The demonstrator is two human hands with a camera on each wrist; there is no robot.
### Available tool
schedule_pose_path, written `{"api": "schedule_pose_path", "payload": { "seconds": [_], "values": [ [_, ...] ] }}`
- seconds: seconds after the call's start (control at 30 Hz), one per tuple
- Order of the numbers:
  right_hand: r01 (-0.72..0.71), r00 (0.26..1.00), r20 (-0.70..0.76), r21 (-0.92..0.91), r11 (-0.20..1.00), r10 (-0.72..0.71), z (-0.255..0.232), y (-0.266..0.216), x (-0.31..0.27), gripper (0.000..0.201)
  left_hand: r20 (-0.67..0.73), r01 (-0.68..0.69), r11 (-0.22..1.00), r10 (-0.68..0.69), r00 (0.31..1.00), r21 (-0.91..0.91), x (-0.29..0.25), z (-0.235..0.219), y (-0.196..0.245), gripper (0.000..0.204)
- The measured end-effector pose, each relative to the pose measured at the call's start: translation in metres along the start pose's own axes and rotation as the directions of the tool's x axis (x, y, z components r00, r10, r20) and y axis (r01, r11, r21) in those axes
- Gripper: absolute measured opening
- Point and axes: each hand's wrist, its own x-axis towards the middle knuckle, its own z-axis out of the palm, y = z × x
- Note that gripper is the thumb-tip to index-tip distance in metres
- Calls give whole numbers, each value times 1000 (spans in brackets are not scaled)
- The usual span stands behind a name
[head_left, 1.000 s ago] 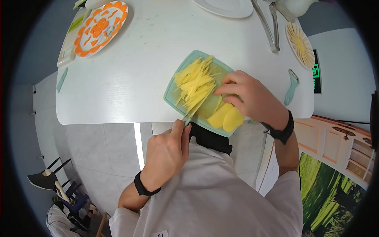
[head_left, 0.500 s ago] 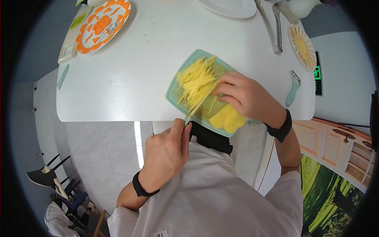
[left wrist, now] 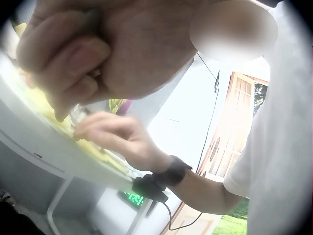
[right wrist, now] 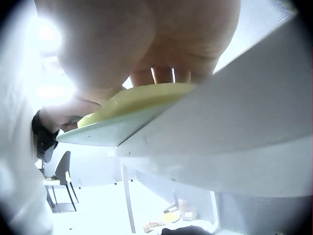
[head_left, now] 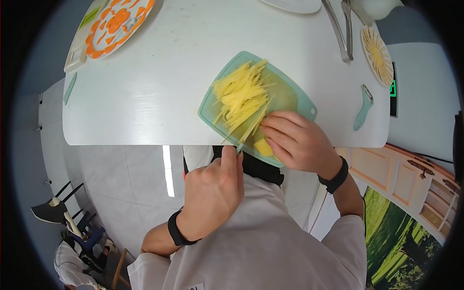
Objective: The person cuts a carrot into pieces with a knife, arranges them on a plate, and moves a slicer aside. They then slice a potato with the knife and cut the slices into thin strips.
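A teal cutting board (head_left: 296, 94) lies at the near edge of the white table (head_left: 145, 87). A heap of thin potato strips (head_left: 239, 96) covers its left half. My left hand (head_left: 212, 193) grips a knife (head_left: 249, 131), the blade lying across the board beside the strips. My right hand (head_left: 292, 140) presses curled fingers down on flat potato slices (head_left: 262, 147) at the board's near corner, right against the blade. The left wrist view shows the left hand (left wrist: 98, 54) wrapped round the handle. From below, the right wrist view shows the right hand (right wrist: 146, 44) on the slices (right wrist: 142, 98).
A plate of orange carrot pieces (head_left: 116, 21) sits at the far left, metal tongs (head_left: 340, 29) and a plate of fanned yellow slices (head_left: 379, 53) at the far right. A teal peeler (head_left: 362, 108) lies right of the board. Chairs stand on the floor below.
My right hand has slid toward the near edge of the board and now covers most of the potato slices. The knife has followed it, leaving more cut strips behind.
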Motion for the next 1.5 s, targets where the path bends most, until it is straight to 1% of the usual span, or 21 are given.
{"api": "schedule_pose_path", "payload": {
  "seconds": [0.07, 0.17, 0.27, 0.37, 0.47, 0.57, 0.67, 0.77, 0.87, 0.97, 1.17, 1.27, 1.37, 1.5],
  "values": [
    [-32, 999, -4, 27, 999, 32, 2, -2, 2, 28, -7, 9, 1000, -9, 1000, -10, 1, -1, -1, 20],
    [-42, 999, 13, 8, 999, 42, 1, -4, 3, 29, 18, 40, 997, -39, 999, -64, 1, -5, 0, 13],
    [-18, 1000, -24, -64, 998, 16, 1, -5, 5, 30, 27, 38, 998, -37, 999, -53, -1, -4, -1, 13],
    [8, 1000, -15, -60, 998, -9, 5, -2, 6, 31, 11, 22, 998, -22, 1000, -59, 0, -2, -2, 13],
    [4, 1000, -8, -44, 999, -4, 6, -2, 5, 33, 12, 33, 997, -33, 999, -64, 0, -4, -1, 13],
    [-40, 999, -6, -22, 999, 40, 8, -5, 4, 32, 13, 39, 997, -39, 999, -69, 0, -4, -4, 13],
    [-55, 998, -25, -30, 998, 54, 7, -7, 5, 31, -11, 13, 1000, -13, 1000, -28, 1, -3, -6, 19],
    [-67, 998, -18, -55, 996, 66, 3, -5, 2, 29, 11, 33, 996, -32, 999, -79, -1, -6, -6, 14],
    [1, 1000, -10, -50, 999, -1, 3, -2, 5, 28, 34, 32, 997, -30, 999, -68, -2, -6, -7, 14],
    [-8, 999, -39, -47, 999, 6, 7, -6, 6, 26, 24, 25, 997, -23, 999, -68, -3, -3, -8, 14],
    [-48, 999, -20, -34, 998, 47, 7, -9, 5, 26, 45, 13, 998, -10, 999, -64, -3, -6, -10, 16],
    [-77, 996, -52, -49, 996, 74, 9, -10, 1, 27, 61, -8, 999, 12, 998, -53, -2, -7, -11, 16],
    [-84, 995, -62, -42, 996, 82, 14, -10, -1, 27, 65, -33, 999, 35, 997, -37, -1, -6, -13, 17],
    [-78, 995, -66, -49, 996, 75, 19, -9, -3, 27, 93, -22, 1000, 22, 995, -9, -1, -8, -13, 16]
  ]
}}
